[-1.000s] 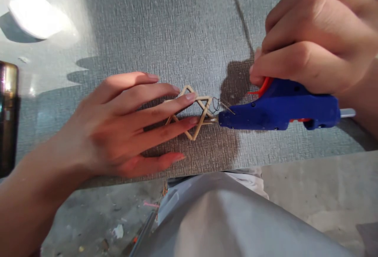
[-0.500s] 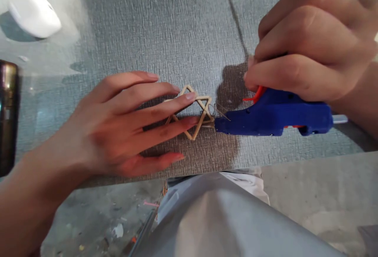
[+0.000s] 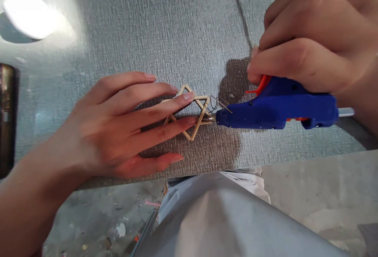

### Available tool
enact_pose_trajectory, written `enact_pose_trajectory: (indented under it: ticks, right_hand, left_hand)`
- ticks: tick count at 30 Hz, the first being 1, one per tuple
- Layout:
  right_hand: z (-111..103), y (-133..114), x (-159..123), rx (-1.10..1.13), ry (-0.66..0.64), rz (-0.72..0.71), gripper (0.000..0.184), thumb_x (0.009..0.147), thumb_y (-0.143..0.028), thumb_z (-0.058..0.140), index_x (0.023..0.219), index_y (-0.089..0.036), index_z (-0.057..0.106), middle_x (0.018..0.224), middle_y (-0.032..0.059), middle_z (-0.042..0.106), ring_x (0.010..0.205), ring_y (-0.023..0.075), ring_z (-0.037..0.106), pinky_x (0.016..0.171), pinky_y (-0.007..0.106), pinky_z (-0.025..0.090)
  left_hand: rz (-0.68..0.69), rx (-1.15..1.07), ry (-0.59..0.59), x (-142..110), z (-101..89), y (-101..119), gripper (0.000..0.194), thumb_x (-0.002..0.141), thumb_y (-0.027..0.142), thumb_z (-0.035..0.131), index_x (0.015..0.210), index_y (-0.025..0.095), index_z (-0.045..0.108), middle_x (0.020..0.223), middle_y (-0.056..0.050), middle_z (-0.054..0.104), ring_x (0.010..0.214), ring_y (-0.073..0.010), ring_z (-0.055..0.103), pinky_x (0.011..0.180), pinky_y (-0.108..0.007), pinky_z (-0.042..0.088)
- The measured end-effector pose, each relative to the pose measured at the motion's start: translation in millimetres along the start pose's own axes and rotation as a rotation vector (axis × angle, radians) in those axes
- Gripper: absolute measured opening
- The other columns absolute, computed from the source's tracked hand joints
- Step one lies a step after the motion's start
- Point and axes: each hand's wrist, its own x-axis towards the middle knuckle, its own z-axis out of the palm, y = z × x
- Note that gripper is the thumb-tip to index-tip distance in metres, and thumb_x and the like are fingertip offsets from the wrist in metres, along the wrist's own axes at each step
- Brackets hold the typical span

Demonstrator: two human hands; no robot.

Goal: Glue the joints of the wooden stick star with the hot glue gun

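A small star made of thin wooden sticks (image 3: 198, 122) lies on the grey textured mat (image 3: 177, 32). My left hand (image 3: 124, 125) lies flat with its fingers stretched out, and two fingertips press on the star's left part. My right hand (image 3: 313, 40) is wrapped round a blue glue gun (image 3: 274, 113), one finger on its orange trigger. The gun lies nearly level, and its metal nozzle touches the star's right side. A thin wire stand sticks out near the nozzle.
A white rounded object (image 3: 29, 14) sits at the far left on the glossy tabletop. A dark cylindrical thing (image 3: 7, 119) stands at the left edge. A thin dark cord (image 3: 239, 8) runs across the mat. My grey-clothed knee (image 3: 230, 217) is below the table's edge, above a littered floor.
The glue gun shifted slightly left and then back right, its nozzle staying at the star's right side. My left hand has held still on the star.
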Motion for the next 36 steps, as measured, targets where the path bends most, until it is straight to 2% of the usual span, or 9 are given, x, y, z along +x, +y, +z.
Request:
enact_pose_trajectory:
  ticks: [5, 6, 9, 12, 16, 19, 26, 32, 36]
  right_hand:
    - [-9, -9, 22, -0.029, 0.05, -0.021, 0.099, 0.105, -0.051, -0.027, 0.047, -0.029, 0.049, 0.083, -0.0129, 0.079, 0.132, 0.0088, 0.071, 0.075, 0.016, 0.06]
    - [-11, -9, 32, -0.048, -0.012, -0.06, 0.1, 0.105, -0.052, -0.027, 0.047, -0.029, 0.051, 0.08, -0.0128, 0.078, 0.125, 0.0082, 0.074, 0.078, 0.017, 0.06]
    - [-16, -9, 55, -0.199, -0.396, -0.278, 0.1, 0.109, -0.062, -0.01, 0.062, -0.031, 0.072, 0.071, -0.0133, 0.073, 0.107, 0.0074, 0.079, 0.093, 0.021, 0.06]
    - [-19, -5, 60, -0.323, -0.553, -0.429, 0.081, 0.11, -0.069, 0.02, 0.079, -0.029, 0.083, 0.081, -0.0129, 0.075, 0.114, 0.0119, 0.077, 0.103, 0.026, 0.056]
    - [-19, 4, 53, -0.335, -0.552, -0.528, 0.07, 0.109, -0.064, 0.032, 0.084, -0.026, 0.085, 0.104, -0.0134, 0.079, 0.124, 0.0166, 0.072, 0.101, 0.032, 0.054]
    - [-19, 8, 52, -0.36, -0.556, -0.537, 0.068, 0.107, -0.062, 0.034, 0.082, -0.026, 0.085, 0.102, -0.0138, 0.079, 0.12, 0.0183, 0.074, 0.095, 0.036, 0.055]
    - [-20, 2, 56, -0.31, -0.528, -0.467, 0.07, 0.109, -0.068, 0.034, 0.081, -0.029, 0.084, 0.084, -0.0122, 0.075, 0.121, 0.0091, 0.073, 0.108, 0.017, 0.05]
    - [-22, 2, 56, -0.357, -0.575, -0.486, 0.071, 0.109, -0.067, 0.033, 0.085, -0.027, 0.086, 0.097, -0.0127, 0.079, 0.119, 0.0187, 0.075, 0.105, 0.035, 0.055]
    - [-23, 6, 55, -0.365, -0.564, -0.565, 0.066, 0.111, -0.06, 0.034, 0.087, -0.026, 0.086, 0.112, -0.0142, 0.078, 0.122, 0.0178, 0.072, 0.102, 0.035, 0.055]
  left_hand:
    - [0.018, -0.015, -0.007, -4, 1.9, -3, 0.064, 0.103, 0.059, 0.065, 0.158, 0.026, 0.058, 0.168, 0.001, 0.059, 0.151, -0.0263, 0.057, 0.137, -0.047, 0.034]
    - [0.014, -0.018, -0.016, -5, 2.3, -3, 0.065, 0.103, 0.058, 0.065, 0.16, 0.027, 0.056, 0.169, 0.001, 0.058, 0.152, -0.0264, 0.056, 0.137, -0.046, 0.033]
    - [0.007, -0.036, -0.053, -8, 3.0, -5, 0.065, 0.104, 0.051, 0.063, 0.164, 0.028, 0.051, 0.174, 0.0, 0.053, 0.154, -0.0275, 0.055, 0.137, -0.048, 0.032]
    - [0.021, -0.027, -0.052, -7, 2.2, -5, 0.063, 0.105, 0.051, 0.064, 0.162, 0.026, 0.053, 0.172, -0.002, 0.055, 0.153, -0.0276, 0.055, 0.136, -0.05, 0.034]
    - [0.016, -0.02, -0.052, -3, 0.3, -3, 0.061, 0.106, 0.054, 0.062, 0.159, 0.026, 0.056, 0.172, -0.002, 0.055, 0.154, -0.0276, 0.055, 0.137, -0.05, 0.032]
    - [0.02, -0.019, -0.016, -1, 0.3, -2, 0.061, 0.103, 0.057, 0.065, 0.155, 0.025, 0.06, 0.168, -0.002, 0.059, 0.15, -0.0287, 0.059, 0.136, -0.049, 0.034]
    - [0.033, -0.009, -0.015, -2, 3.0, -4, 0.059, 0.106, 0.057, 0.06, 0.157, 0.027, 0.056, 0.165, -0.002, 0.062, 0.149, -0.0281, 0.059, 0.131, -0.052, 0.04]
    - [0.046, -0.009, 0.014, 3, 1.4, -4, 0.061, 0.103, 0.061, 0.064, 0.153, 0.026, 0.061, 0.16, -0.003, 0.066, 0.142, -0.0293, 0.065, 0.129, -0.052, 0.044]
    - [0.057, -0.021, 0.032, 6, 0.2, -3, 0.062, 0.1, 0.057, 0.072, 0.15, 0.022, 0.063, 0.155, -0.006, 0.07, 0.137, -0.0303, 0.068, 0.124, -0.054, 0.049]
